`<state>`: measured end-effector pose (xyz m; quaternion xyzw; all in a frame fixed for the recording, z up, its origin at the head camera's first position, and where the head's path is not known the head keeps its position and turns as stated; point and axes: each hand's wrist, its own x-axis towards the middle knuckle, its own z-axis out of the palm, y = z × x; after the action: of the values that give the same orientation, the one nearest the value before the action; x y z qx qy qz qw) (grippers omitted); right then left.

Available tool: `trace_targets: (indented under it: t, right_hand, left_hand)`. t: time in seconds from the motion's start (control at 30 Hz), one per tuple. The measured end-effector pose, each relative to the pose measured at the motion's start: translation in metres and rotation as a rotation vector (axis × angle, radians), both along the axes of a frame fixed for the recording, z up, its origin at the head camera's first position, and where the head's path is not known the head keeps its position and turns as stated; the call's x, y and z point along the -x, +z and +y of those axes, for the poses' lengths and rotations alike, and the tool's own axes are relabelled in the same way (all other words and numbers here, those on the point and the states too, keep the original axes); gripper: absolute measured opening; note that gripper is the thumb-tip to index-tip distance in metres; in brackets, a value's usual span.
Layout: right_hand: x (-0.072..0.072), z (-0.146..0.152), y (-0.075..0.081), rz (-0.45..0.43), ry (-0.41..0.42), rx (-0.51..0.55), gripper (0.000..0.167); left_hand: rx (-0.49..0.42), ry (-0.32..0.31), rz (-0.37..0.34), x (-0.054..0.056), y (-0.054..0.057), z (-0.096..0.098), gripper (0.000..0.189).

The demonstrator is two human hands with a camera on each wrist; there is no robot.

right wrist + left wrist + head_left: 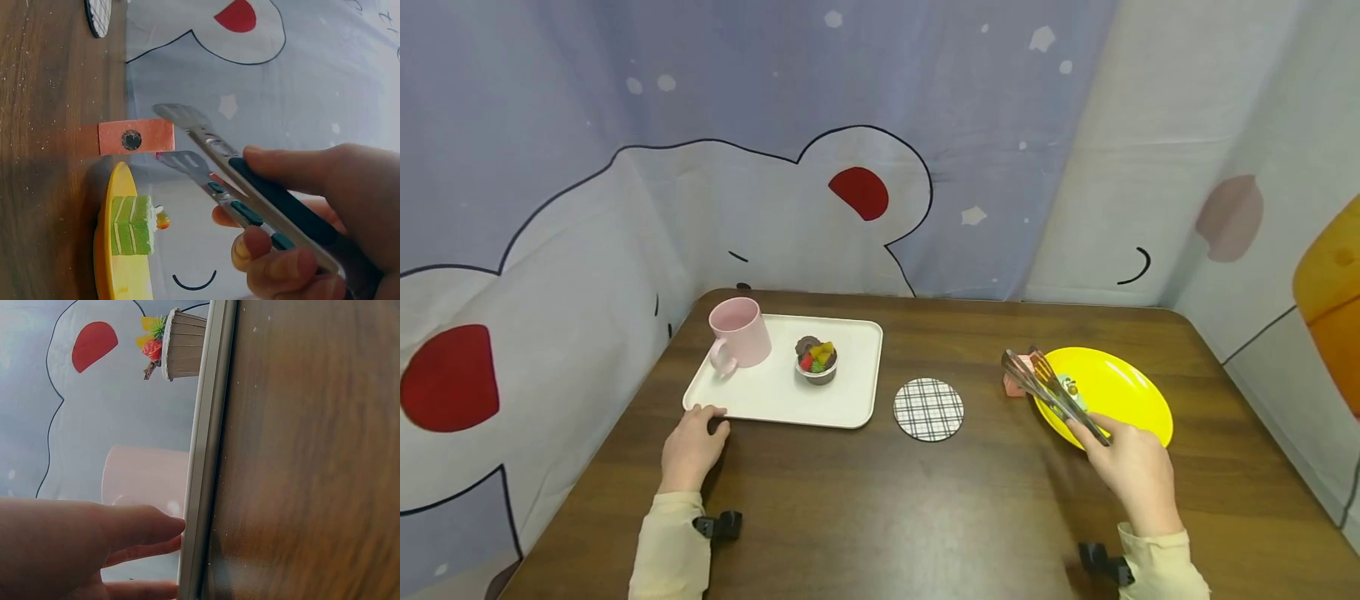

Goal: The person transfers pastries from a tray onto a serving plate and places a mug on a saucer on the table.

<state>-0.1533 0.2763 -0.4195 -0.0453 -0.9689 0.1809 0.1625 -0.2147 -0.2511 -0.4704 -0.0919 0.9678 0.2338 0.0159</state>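
Note:
My left hand [692, 446] rests at the front left corner of a white tray [850, 400], its thumb and fingers touching the rim. A pink mug [747, 337] and a dark cupcake with fruit on top [817, 367] stand on that tray. My right hand [1131, 471] holds metal tongs with dark teal grips [281, 212]. The tongs' tips are apart, at the top of a pink block with a dark round spot [137, 137]; whether they touch it I cannot tell. Right of the block, a green cake slice [131, 225] sits on a yellow plate [1131, 400].
Between tray and plate lies a round checked coaster [928, 410] on the brown wooden table [850, 508]. A printed curtain [760, 208] hangs behind the table's far edge and along its sides.

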Motion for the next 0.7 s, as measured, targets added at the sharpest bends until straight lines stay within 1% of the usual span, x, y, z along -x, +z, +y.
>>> trace_targets:
  t: [0.2, 0.3, 0.37, 0.5, 0.6, 0.7]
  right_hand:
    - [0.000, 0.001, -0.001, -0.022, 0.016, -0.018, 0.040]
    - [0.000, 0.001, -0.003, -0.006, 0.022, -0.018, 0.038]
    - [-0.001, 0.000, -0.004, 0.036, 0.026, -0.011, 0.036]
    - [-0.004, 0.000, -0.007, 0.153, 0.013, 0.034, 0.033]
    - [-0.006, 0.006, -0.008, 0.222, -0.019, 0.067, 0.032]
    - [-0.009, 0.016, -0.009, 0.252, -0.064, 0.075, 0.033]
  left_hand:
    - [0.003, -0.006, -0.004, 0.000, 0.000, 0.000, 0.039]
    - [0.000, -0.008, -0.009, 0.000, 0.000, 0.000, 0.039]
    - [-0.001, -0.008, -0.011, 0.000, 0.000, 0.000, 0.039]
    - [-0.004, -0.009, -0.004, 0.000, -0.001, 0.000, 0.040]
    - [-0.006, -0.010, 0.003, -0.001, -0.001, 0.000, 0.040]
    - [-0.007, -0.009, 0.001, -0.001, -0.001, 0.000, 0.040]
